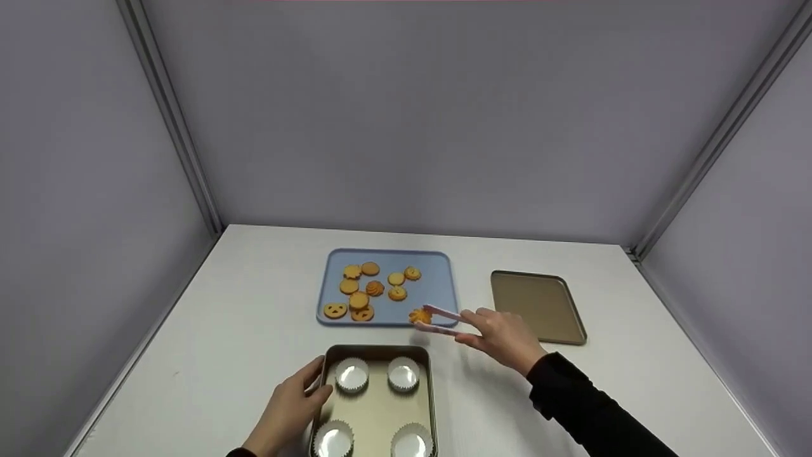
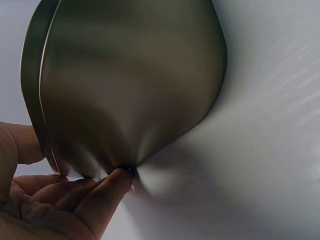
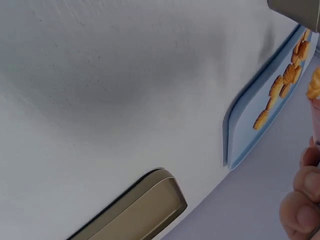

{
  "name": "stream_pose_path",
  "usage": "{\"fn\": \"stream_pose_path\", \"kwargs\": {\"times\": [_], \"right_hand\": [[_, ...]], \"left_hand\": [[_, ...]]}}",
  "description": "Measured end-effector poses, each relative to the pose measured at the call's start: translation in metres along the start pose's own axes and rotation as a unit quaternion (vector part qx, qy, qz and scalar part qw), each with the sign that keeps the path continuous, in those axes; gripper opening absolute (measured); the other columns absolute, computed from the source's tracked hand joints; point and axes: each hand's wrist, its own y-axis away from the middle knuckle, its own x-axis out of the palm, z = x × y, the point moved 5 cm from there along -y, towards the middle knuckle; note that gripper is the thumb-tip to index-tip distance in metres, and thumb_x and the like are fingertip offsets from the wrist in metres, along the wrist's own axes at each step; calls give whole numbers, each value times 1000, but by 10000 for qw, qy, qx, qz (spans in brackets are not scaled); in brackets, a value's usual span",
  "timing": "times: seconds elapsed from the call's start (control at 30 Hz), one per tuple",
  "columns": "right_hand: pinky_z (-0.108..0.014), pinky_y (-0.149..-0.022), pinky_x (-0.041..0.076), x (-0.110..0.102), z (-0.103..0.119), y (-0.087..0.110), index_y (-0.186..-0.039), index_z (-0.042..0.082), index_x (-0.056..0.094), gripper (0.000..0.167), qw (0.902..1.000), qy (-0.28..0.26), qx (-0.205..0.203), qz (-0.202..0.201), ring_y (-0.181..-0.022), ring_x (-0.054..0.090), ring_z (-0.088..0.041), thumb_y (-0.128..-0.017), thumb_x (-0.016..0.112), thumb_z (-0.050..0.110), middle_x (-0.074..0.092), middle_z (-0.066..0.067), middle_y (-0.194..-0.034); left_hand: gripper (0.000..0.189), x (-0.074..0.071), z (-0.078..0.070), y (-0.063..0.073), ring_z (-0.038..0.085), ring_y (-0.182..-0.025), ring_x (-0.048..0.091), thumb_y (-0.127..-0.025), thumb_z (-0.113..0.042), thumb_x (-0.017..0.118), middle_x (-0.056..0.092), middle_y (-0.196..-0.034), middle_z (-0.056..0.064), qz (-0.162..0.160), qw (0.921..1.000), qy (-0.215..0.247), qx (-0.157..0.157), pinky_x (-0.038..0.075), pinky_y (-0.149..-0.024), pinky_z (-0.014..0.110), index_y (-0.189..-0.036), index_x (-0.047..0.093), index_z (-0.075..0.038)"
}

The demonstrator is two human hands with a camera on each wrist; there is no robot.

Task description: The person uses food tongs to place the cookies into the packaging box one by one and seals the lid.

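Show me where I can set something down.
Bare table lies left of the blue tray and left hand, and right of the brown tray. What shows of the brown tray is bare, as is the blue tray's far right corner. Crowded: among the cookies on the blue tray, and the narrow gap between it and the baking pan, near the tongs.

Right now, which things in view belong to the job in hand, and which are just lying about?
Likely in the job: tongs in the right hand; cookie between them; blue tray; other cookies; pan in the left hand; four cups.

Seemingly lying about: brown tray.
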Motion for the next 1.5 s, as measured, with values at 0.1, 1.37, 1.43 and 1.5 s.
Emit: {"fn": "stream_pose_path", "kwargs": {"times": [0.1,1.37,1.43,1.5], "right_hand": [[-33,-50,51,-6,6,0,-116,12,71,38,9990,-270,-328,113,-61,62,-15,-91,74,41,68,0,-83],[-27,-46,43,-9,48,-8,-95,19,65,32,9820,-153,-1379,1282,-56,56,-9,-91,72,50,59,8,-73],[-27,-46,44,-9,50,-8,-95,19,64,32,9813,-84,-1343,1377,-56,55,-9,-91,72,50,58,8,-73],[-27,-47,45,-8,51,-10,-96,19,65,31,9802,-7,-1324,1473,-56,55,-9,-91,72,49,59,8,-73]], "left_hand": [[62,0,0,0,45,-137,49,-100,-15,66,44,-154,27,-31,10000,-27,30,52,-106,49,-153,41,4],[60,-1,-3,3,45,-136,50,-99,-12,66,45,-153,27,-88,9999,30,138,50,-108,51,-152,43,4],[60,-1,-3,3,45,-136,51,-99,-12,66,45,-153,27,-87,9999,16,112,50,-108,51,-152,43,4],[60,-1,-3,3,45,-136,51,-99,-12,66,45,-153,27,-78,9999,9,82,50,-108,51,-152,43,4]]}}
